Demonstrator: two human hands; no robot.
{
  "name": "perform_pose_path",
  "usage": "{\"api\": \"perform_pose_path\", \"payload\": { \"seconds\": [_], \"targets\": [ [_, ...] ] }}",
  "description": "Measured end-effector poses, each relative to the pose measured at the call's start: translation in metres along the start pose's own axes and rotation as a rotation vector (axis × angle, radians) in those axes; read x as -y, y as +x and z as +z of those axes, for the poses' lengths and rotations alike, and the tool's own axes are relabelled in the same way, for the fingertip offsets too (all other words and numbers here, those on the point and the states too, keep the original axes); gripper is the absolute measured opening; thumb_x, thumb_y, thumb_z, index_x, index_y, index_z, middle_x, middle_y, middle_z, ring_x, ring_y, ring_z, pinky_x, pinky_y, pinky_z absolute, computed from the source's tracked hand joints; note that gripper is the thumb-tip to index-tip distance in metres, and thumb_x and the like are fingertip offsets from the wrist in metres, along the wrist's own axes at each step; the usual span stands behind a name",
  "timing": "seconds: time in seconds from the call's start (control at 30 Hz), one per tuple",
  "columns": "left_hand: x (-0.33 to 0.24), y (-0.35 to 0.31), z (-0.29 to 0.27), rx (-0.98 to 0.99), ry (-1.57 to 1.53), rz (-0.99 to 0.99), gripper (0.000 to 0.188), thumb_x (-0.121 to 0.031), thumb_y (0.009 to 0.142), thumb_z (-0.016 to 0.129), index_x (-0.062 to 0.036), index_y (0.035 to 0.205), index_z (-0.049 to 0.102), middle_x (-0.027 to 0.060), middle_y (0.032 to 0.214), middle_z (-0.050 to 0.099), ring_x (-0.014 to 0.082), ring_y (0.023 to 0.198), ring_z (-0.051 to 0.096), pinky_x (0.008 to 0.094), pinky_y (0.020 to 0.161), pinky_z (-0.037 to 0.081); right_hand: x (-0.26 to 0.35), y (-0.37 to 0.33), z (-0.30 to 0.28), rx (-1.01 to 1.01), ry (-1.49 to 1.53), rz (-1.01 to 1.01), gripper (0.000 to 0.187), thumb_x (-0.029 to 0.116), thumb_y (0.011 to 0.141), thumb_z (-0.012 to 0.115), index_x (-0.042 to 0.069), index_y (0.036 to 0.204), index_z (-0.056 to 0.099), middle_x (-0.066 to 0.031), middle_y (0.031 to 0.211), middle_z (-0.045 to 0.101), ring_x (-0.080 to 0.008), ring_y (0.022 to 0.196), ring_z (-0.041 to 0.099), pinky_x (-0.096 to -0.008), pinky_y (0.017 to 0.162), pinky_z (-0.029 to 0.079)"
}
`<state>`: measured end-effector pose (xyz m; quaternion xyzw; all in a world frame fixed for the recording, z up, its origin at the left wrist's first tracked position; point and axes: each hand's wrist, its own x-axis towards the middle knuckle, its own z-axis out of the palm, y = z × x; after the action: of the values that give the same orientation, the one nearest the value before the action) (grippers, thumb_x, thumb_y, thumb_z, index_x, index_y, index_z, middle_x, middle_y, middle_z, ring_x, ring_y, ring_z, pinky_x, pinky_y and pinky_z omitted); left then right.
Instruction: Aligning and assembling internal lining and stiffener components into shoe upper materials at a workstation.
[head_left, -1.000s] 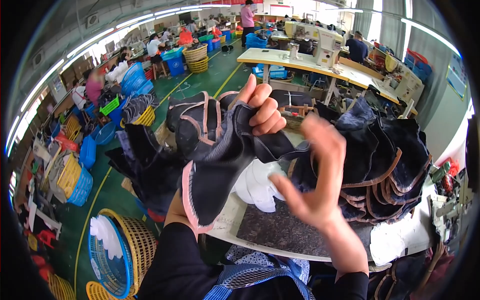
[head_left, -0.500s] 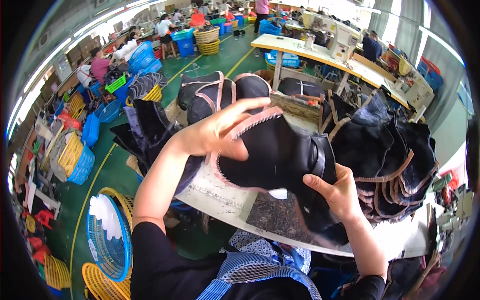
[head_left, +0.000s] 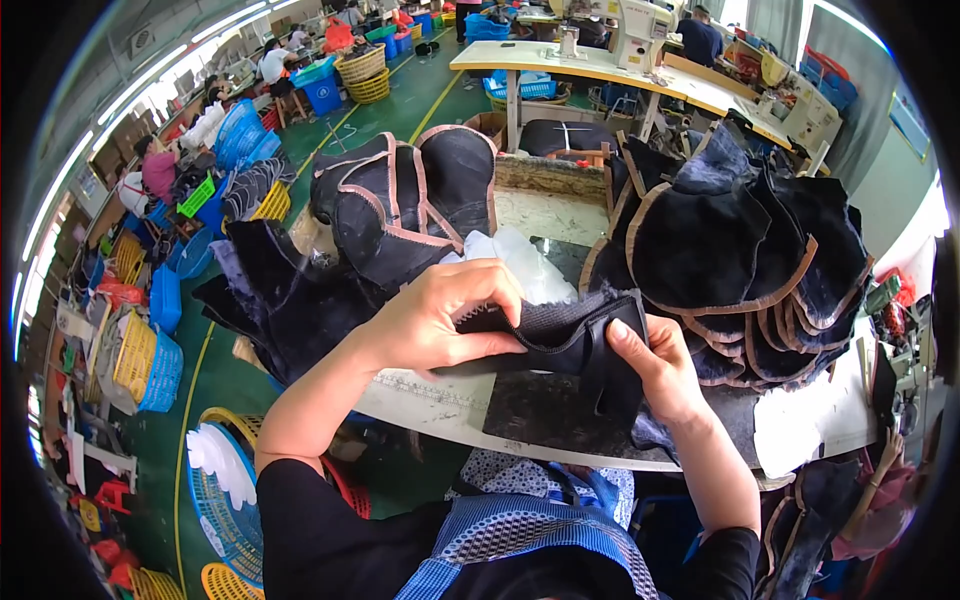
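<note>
Above the near edge of the white worktable [head_left: 425, 405], a black boot upper [head_left: 570, 350] is folded over, its edge opened upward and its fuzzy lining partly showing. My left hand [head_left: 450, 315] pinches its left end between thumb and fingers. At the other end my right hand [head_left: 662, 375] grips it, thumb on the near side. Behind my left hand lie black uppers with pinkish tape edging [head_left: 365, 205]. To the right stands a thick pile of similar black pieces [head_left: 720, 245]. White thin sheeting [head_left: 520, 260] lies just beyond my hands.
A dark slab [head_left: 530, 415] is set in the tabletop below my hands. White material [head_left: 785, 430] lies at the right edge. Blue and yellow baskets [head_left: 222, 500] stand on the floor at left. A sewing machine [head_left: 640, 35] on another table and several people are farther off.
The boot upper was spread out and tilted up; now it is folded and lower. My left hand has come down and turned its pinch toward the right. The view has shifted slightly.
</note>
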<state>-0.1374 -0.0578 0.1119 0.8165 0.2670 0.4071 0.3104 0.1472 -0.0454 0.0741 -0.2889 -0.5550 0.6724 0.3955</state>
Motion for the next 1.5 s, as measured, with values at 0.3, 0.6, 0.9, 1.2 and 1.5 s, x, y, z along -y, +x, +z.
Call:
{"api": "perform_pose_path", "payload": {
  "seconds": [0.3, 0.6, 0.9, 1.2, 1.5],
  "targets": [
    [0.013, -0.012, 0.016, -0.255, -0.139, -0.200, 0.037, -0.010, 0.082, 0.089, -0.0059, 0.080, 0.052, -0.0055, 0.071, 0.052, 0.0001, 0.065, 0.048, 0.0218, 0.057, 0.038, -0.012, -0.003, 0.006, -0.221, 0.284, -0.122, 0.025, 0.021, 0.105, 0.061, 0.000, 0.100, 0.072, -0.0052, 0.090, 0.074, -0.0101, 0.075, 0.067, -0.0235, 0.069, 0.053],
    [0.009, -0.001, 0.024, -0.203, -0.234, -0.224, 0.048, -0.019, 0.082, 0.091, -0.0089, 0.076, 0.044, -0.0057, 0.069, 0.043, 0.0011, 0.061, 0.038, 0.0228, 0.052, 0.030, -0.022, -0.017, -0.008, -0.295, 0.314, -0.235, 0.026, 0.024, 0.102, 0.064, 0.000, 0.098, 0.072, -0.0061, 0.093, 0.075, -0.0116, 0.079, 0.068, -0.0253, 0.075, 0.053],
    [-0.014, 0.033, 0.013, -0.087, 0.231, 0.244, 0.046, 0.001, 0.064, 0.092, -0.0076, 0.072, 0.048, 0.0059, 0.068, 0.055, 0.0243, 0.062, 0.058, 0.0333, 0.055, 0.041, 0.061, -0.019, -0.026, 0.040, -0.591, -0.511, 0.088, 0.049, 0.069, 0.091, -0.006, 0.131, 0.061, -0.0157, 0.127, 0.061, -0.0266, 0.116, 0.059, -0.0379, 0.103, 0.044],
    [-0.018, 0.053, 0.010, 0.038, -0.072, 0.112, 0.033, -0.007, 0.071, 0.093, -0.0060, 0.090, 0.066, 0.0039, 0.084, 0.068, 0.0167, 0.076, 0.067, 0.0282, 0.064, 0.048, 0.089, -0.014, -0.016, 0.232, -0.982, -0.426, 0.040, 0.020, 0.077, 0.089, -0.003, 0.078, 0.055, -0.0126, 0.067, 0.043, -0.0282, 0.058, 0.045, -0.0356, 0.055, 0.036],
    [-0.010, 0.053, 0.020, 0.002, -0.007, 0.086, 0.036, -0.018, 0.085, 0.086, -0.0052, 0.073, 0.054, 0.0017, 0.069, 0.054, 0.0135, 0.064, 0.050, 0.0306, 0.059, 0.038, 0.067, -0.021, -0.047, 0.059, -0.722, -0.394, 0.044, 0.020, 0.088, 0.082, 0.002, 0.069, 0.047, -0.0045, 0.062, 0.038, -0.0109, 0.057, 0.036, -0.0306, 0.051, 0.031]
  ]
}}
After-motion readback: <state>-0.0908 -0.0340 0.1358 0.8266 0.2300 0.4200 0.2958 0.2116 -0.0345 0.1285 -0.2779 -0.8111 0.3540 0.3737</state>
